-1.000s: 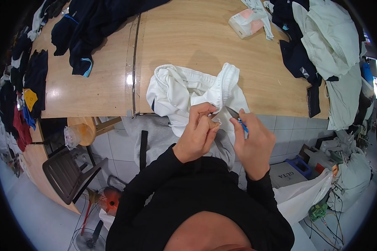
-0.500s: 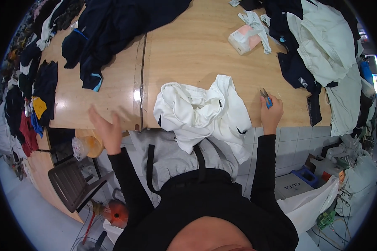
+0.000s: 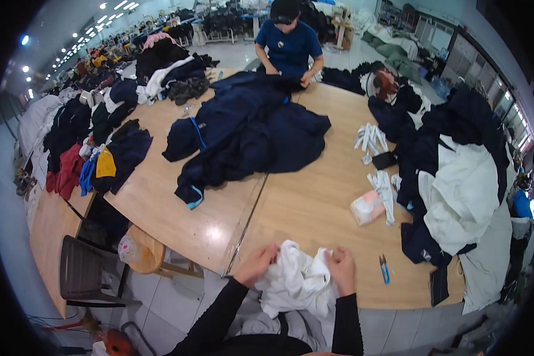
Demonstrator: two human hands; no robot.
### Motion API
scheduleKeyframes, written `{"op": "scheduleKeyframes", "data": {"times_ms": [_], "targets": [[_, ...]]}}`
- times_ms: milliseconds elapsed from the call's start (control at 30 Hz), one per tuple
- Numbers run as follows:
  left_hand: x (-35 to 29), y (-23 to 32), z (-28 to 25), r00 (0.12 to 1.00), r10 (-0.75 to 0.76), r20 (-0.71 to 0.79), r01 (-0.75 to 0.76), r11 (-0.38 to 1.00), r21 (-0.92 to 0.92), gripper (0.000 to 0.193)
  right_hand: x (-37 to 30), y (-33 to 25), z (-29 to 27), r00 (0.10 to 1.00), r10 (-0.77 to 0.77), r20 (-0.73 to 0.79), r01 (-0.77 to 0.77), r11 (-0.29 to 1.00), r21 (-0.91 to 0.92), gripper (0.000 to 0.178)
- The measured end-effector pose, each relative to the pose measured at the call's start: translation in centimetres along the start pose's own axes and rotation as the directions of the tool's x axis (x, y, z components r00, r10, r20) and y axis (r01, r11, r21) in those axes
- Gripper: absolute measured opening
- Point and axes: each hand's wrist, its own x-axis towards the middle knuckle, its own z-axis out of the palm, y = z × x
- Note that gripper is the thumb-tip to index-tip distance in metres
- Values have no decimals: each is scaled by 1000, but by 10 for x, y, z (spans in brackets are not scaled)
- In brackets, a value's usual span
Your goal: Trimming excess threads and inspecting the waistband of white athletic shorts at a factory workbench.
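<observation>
A bunched white garment point(image 3: 296, 279) hangs over the near edge of the wooden table, partly in front of my lap. My left hand point(image 3: 257, 265) is closed on its left upper edge, the thumb and fingers pinched together. At the opposite side my right hand point(image 3: 342, 270) grips the cloth in the same way, and the fabric sags in folds between the two. To the right of my right hand, blue-handled thread snips point(image 3: 384, 270) lie on the wood, blades pointing away from me.
Dark navy garments point(image 3: 249, 130) cover the far left of the table point(image 3: 314, 207), where a co-worker point(image 3: 289, 44) handles an edge. On the right are a pink and white packet point(image 3: 368, 207), white label strips point(image 3: 371, 139) and piled clothes point(image 3: 463, 196). A stool point(image 3: 145, 252) and a chair point(image 3: 89, 273) stand left.
The snips have left my right hand and now lie on the table. Both hands have come in to the white garment and taken hold of it. My view has tipped up toward the room.
</observation>
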Motion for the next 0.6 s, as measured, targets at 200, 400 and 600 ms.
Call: {"op": "scheduleKeyframes", "data": {"times_ms": [200, 400, 600], "targets": [[-61, 0, 19, 971, -37, 238, 35, 999, 16, 33, -21, 28, 11, 941, -89, 327, 21, 979, 205, 48], [-81, 74, -14, 795, 605, -45, -496, 691, 526, 34, -42, -102, -90, 914, -366, 174, 404, 850, -338, 43], [-147, 202, -14, 147, 968, -202, -600, 250, 760, 29, -75, -212, -140, 509, -730, -456, 665, 670, -330, 54]]}}
